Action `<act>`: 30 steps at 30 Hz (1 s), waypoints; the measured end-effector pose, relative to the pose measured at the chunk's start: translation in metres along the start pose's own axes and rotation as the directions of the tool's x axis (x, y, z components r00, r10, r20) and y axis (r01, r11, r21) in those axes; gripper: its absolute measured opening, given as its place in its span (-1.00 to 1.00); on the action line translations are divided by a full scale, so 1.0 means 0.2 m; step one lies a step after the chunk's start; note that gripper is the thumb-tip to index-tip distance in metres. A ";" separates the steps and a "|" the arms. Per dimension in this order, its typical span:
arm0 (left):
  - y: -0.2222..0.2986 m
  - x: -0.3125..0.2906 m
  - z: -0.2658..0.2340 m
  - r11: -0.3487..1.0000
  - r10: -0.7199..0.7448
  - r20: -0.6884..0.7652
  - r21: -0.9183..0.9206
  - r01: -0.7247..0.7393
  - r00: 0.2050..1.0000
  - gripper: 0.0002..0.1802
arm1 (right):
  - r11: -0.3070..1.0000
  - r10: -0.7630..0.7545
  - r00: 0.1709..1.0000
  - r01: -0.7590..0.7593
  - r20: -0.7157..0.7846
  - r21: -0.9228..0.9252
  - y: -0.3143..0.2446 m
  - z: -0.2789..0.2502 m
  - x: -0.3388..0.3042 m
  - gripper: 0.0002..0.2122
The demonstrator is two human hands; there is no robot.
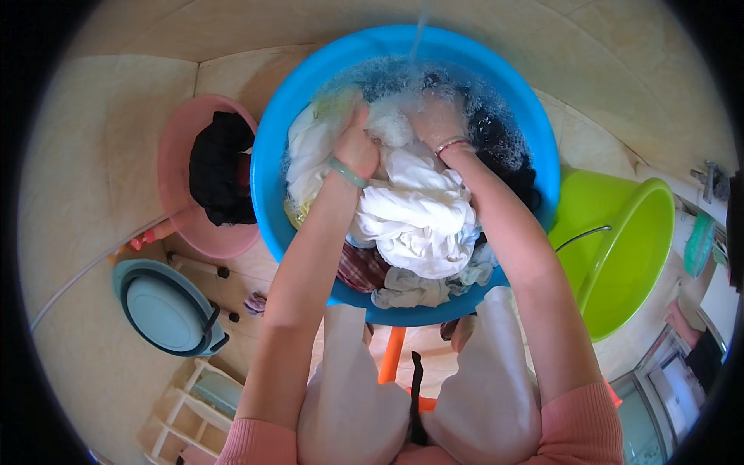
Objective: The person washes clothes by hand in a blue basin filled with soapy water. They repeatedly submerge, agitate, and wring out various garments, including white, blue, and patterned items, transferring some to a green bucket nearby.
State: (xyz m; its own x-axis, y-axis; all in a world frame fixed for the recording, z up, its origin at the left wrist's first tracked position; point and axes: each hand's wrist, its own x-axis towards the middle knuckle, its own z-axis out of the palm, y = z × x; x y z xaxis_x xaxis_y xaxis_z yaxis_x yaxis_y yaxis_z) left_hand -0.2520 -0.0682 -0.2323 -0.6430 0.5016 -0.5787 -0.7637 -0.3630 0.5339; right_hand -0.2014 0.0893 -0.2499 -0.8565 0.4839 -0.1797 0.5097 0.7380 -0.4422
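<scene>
A big blue basin in front of me holds soapy water and a heap of wet laundry. My left hand, with a green bangle on the wrist, is closed on a bunched white cloth. My right hand, with a thin bracelet on the wrist, also grips the white cloth at the far side, its fingers partly under foam. A thin stream of water falls into the basin's far edge. Dark and plaid garments lie around the white cloth.
A pink basin with dark clothes stands at the left. A lime green bucket with a wire handle lies tilted at the right. A teal lid and a white rack sit on the tiled floor at lower left. An orange stool is under me.
</scene>
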 end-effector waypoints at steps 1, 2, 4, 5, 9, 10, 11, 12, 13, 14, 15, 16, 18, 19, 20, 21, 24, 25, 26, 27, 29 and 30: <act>0.01 -0.01 0.01 1.000 -0.023 0.015 -0.021 0.023 1.000 -0.43 | 0.993 -0.081 0.994 0.087 -0.067 0.085 -0.02 -0.02 -0.03 -0.79; 0.02 -0.01 0.03 0.998 -0.040 0.030 -0.044 0.042 0.999 -0.44 | 0.970 -0.159 0.977 0.182 -0.143 0.162 -0.04 -0.04 -0.05 -0.81; 0.04 -0.02 0.04 0.992 -0.075 0.055 -0.094 0.080 0.996 -0.45 | 0.885 -0.317 0.910 0.385 -0.267 0.260 -0.13 -0.13 -0.15 -0.88; 0.06 -0.07 0.02 0.992 -0.076 0.066 -0.098 0.083 0.995 -0.45 | 0.825 -0.429 0.861 0.497 -0.273 0.269 -0.20 -0.17 -0.23 -0.90; 0.13 -0.18 -0.01 0.956 -0.129 0.246 -0.225 0.186 0.961 -0.48 | 0.638 -0.648 0.710 0.704 -0.276 0.311 -0.50 -0.39 -0.53 -0.92; 0.15 -0.22 0.02 0.908 -0.174 0.341 -0.309 0.285 0.924 -0.51 | 0.634 -0.679 0.696 0.716 -0.233 0.292 -0.55 -0.44 -0.60 -0.91; 0.17 -0.26 0.02 0.845 -0.202 0.427 -0.379 0.377 0.882 -0.53 | 0.579 -0.688 0.661 0.749 -0.299 0.322 -0.59 -0.43 -0.63 -0.91; 0.15 -0.23 -0.01 0.881 -0.210 0.421 -0.309 0.358 0.882 -0.58 | 0.577 -0.715 0.640 0.767 -0.282 0.279 -0.62 -0.42 -0.67 -0.92; 0.15 -0.24 -0.06 0.859 -0.237 0.483 -0.300 0.414 0.843 -0.56 | 0.565 -0.731 0.619 0.785 -0.285 0.256 -0.66 -0.42 -0.69 -0.91; 0.13 -0.23 -0.11 0.832 -0.262 0.548 -0.288 0.474 0.794 -0.54 | 0.555 -0.748 0.599 0.800 -0.285 0.227 -0.69 -0.41 -0.71 -0.90; 0.13 -0.23 -0.15 0.803 -0.283 0.610 -0.272 0.530 0.740 -0.52 | 0.541 -0.756 0.579 0.815 -0.304 0.207 -0.71 -0.40 -0.70 -0.89; 0.11 -0.27 -0.05 0.818 -0.213 0.632 -0.302 0.489 0.745 -0.49 | 0.544 -0.738 0.580 0.814 -0.345 0.205 -0.69 -0.40 -0.68 -0.89; 0.15 -0.37 0.04 0.836 -0.171 0.534 -0.366 0.408 0.828 -0.51 | 0.521 -0.672 0.573 0.816 -0.470 0.249 -0.72 -0.41 -0.63 -0.87; 0.10 -0.38 0.07 0.845 -0.150 0.440 -0.407 0.346 0.885 -0.53 | 0.534 -0.613 0.578 0.806 -0.539 0.258 -0.70 -0.39 -0.58 -0.91; 0.11 -0.40 0.09 0.873 -0.121 0.300 -0.421 0.245 0.946 -0.54 | 0.526 -0.546 0.573 0.802 -0.610 0.282 -0.70 -0.37 -0.54 -0.93; 0.11 -0.42 0.11 0.899 -0.096 0.138 -0.414 0.145 0.986 -0.56 | 0.531 -0.515 0.603 0.782 -0.609 0.326 -0.68 -0.39 -0.47 -0.95; 0.12 -0.43 0.26 0.984 0.074 -0.263 -0.140 -0.114 0.962 -0.60 | 0.817 -0.408 0.778 0.545 -0.478 0.189 -0.36 -0.43 -0.22 -0.94; 0.11 -0.44 0.32 0.988 0.154 -0.279 0.050 -0.146 0.948 -0.61 | 0.858 -0.398 0.807 0.495 -0.437 0.133 -0.23 -0.40 -0.17 -0.92; 0.10 -0.44 0.37 0.844 0.328 -0.173 0.496 -0.205 0.929 -0.66 | 0.867 -0.411 0.801 0.491 -0.436 0.085 -0.14 -0.39 -0.18 -0.89; 0.11 -0.51 0.46 0.887 0.322 -0.150 0.393 -0.242 0.935 -0.72 | 0.914 -0.296 0.861 0.381 -0.413 0.142 -0.16 -0.48 -0.21 -0.87; 0.02 -0.51 0.50 0.788 0.522 0.029 0.366 -0.495 0.852 -0.79 | 0.941 -0.316 0.903 0.338 -0.292 0.028 -0.14 -0.60 -0.22 -0.86; 0.00 -0.53 0.51 0.709 0.495 0.102 0.527 -0.469 0.863 -0.81 | 0.915 -0.403 0.873 0.393 -0.275 -0.092 -0.10 -0.65 -0.22 -0.86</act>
State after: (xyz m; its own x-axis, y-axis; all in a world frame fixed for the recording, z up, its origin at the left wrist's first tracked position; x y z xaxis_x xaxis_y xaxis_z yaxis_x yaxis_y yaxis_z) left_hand -0.1782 -0.0415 -0.1078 -0.9270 0.3332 -0.1723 -0.2096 -0.0790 0.9746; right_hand -0.1638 0.1142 -0.1193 -0.9308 0.2545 0.2624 0.1373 0.9087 -0.3941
